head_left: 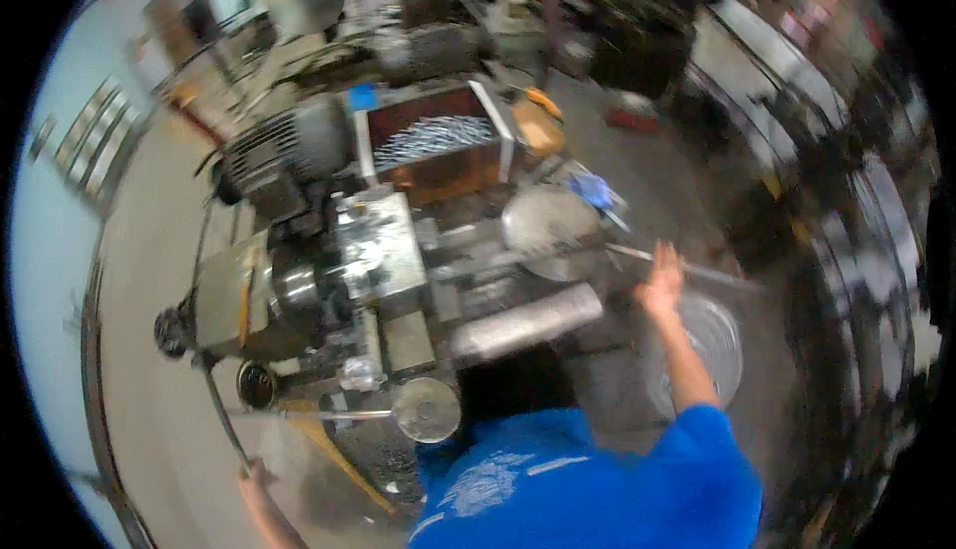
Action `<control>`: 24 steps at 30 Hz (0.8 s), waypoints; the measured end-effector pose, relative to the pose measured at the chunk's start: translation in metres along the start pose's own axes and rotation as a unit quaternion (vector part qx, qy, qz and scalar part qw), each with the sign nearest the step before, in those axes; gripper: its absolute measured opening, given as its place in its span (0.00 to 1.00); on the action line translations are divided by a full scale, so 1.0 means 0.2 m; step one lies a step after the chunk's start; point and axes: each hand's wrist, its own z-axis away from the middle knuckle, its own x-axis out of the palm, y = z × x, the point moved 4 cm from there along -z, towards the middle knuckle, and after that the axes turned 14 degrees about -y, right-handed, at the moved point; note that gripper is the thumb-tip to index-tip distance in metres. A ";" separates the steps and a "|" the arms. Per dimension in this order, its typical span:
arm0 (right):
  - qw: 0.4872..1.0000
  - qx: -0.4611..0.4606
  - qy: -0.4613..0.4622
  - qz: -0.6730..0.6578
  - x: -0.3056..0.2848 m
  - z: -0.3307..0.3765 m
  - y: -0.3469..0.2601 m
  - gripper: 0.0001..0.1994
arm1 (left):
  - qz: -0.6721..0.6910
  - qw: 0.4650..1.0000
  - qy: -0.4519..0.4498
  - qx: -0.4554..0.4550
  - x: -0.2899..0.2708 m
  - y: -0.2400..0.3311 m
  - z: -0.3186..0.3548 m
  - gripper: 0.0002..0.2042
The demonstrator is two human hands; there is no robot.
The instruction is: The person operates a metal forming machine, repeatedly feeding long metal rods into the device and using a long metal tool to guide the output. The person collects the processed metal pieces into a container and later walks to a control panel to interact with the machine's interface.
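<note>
Dark, slim bar [227,422] sits left of the machine [231,295], left hand [256,476] curling fingers round its end; right hand [661,285]'s machine-right, fingers extended, can't tell if spread.

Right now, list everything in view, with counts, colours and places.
Open box: one, brown, upper middle
Metal pieces: many, silvery, inside the box
Motor: one, grey, left of the box
Machine block: one, silvery, left of centre
Metal cylinder: one, silver, centre
Round discs: two, grey, centre-right and lower middle
Crumpled item: one, blue, centre-right
Rod: one, pale, centre-right
Round item: one, greyish, lower right
Bar: one, dark, lower left
Background clutter: uncountable, mixed, top and right
Shirt: one, blue, bottom
Left hand: one, bare, on the bar
Right hand: one, bare, at the rod
</note>
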 end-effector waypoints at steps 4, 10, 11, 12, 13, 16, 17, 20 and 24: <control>0.993 -0.037 0.039 -0.107 -0.03 0.16 -0.06 0.43 | 0.021 0.999 -0.013 -0.020 -0.07 -0.11 -0.11 0.15; 0.938 0.138 -0.167 -0.270 0.38 0.44 0.06 0.30 | -0.054 0.971 -0.060 -0.223 0.11 0.18 0.15 0.28; 0.950 0.122 -0.147 -0.246 0.46 0.53 0.10 0.29 | -0.064 0.975 -0.080 -0.196 0.13 0.18 0.13 0.28; 0.962 0.100 -0.125 -0.221 0.53 0.62 0.11 0.29 | -0.069 0.979 -0.098 -0.168 0.11 0.13 0.11 0.29; 0.972 0.078 -0.103 -0.195 0.56 0.71 0.11 0.29 | -0.072 0.981 -0.116 -0.139 0.08 0.08 0.09 0.29; 0.958 0.136 -0.135 -0.213 0.59 0.89 -0.05 0.26 | 0.113 0.804 -0.579 0.076 -0.46 -0.34 -0.25 0.32; 0.960 0.154 -0.125 -0.196 0.61 0.93 -0.01 0.26 | -0.082 0.976 -0.187 -0.076 -0.21 -0.40 -0.36 0.31; 0.940 0.168 -0.183 -0.236 0.71 0.98 -0.02 0.26 | -0.097 0.980 -0.140 -0.105 -0.03 -0.21 -0.24 0.31; 0.915 0.193 -0.200 -0.292 0.72 0.89 0.10 0.24 | -0.107 0.980 -0.129 -0.110 0.08 -0.10 -0.20 0.30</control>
